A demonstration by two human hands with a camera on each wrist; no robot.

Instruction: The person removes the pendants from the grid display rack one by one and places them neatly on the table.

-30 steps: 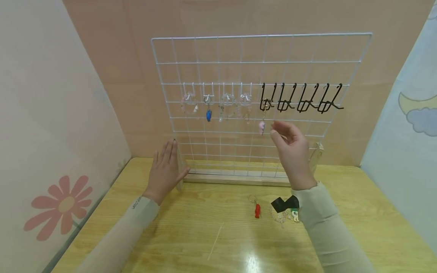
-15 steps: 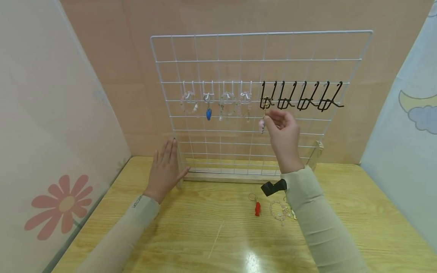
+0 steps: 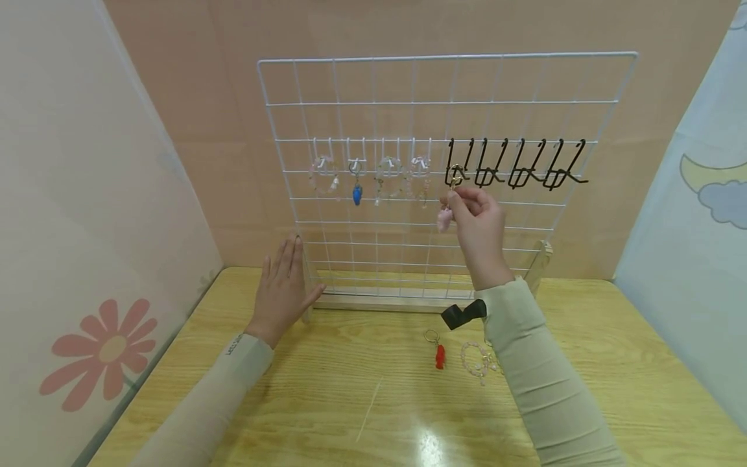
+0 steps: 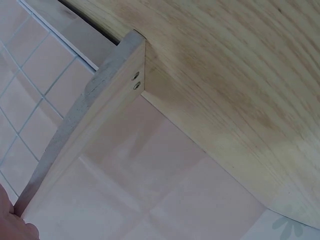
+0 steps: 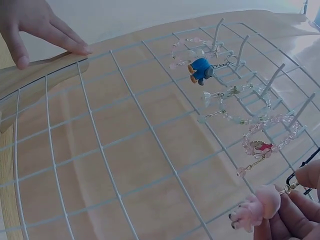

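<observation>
My right hand (image 3: 480, 227) pinches the chain of a pink keychain (image 3: 445, 219) between thumb and fingers. Its gold ring is up at the leftmost black hook (image 3: 454, 174); whether the ring loops over the prong is hard to make out. In the right wrist view the pink figure (image 5: 255, 210) dangles beside the fingers. My left hand (image 3: 280, 288) lies with straight fingers against the wooden left upright of the white wire rack (image 3: 373, 243). In the left wrist view only a bit of that hand (image 4: 15, 225) shows at the upright (image 4: 85, 120).
White hooks left of the black ones hold bead bracelets (image 3: 390, 170) and a blue keychain (image 3: 357, 194). On the wooden table (image 3: 292, 402) lie a red keychain (image 3: 440, 357) and a pink bead bracelet (image 3: 474, 360). More small pieces are partly hidden by the right sleeve (image 3: 543, 363).
My right hand has moved left and up from beside the pink keychain and now pinches its chain. The pink figure has turned slightly. The left hand stays at the rack's upright.
</observation>
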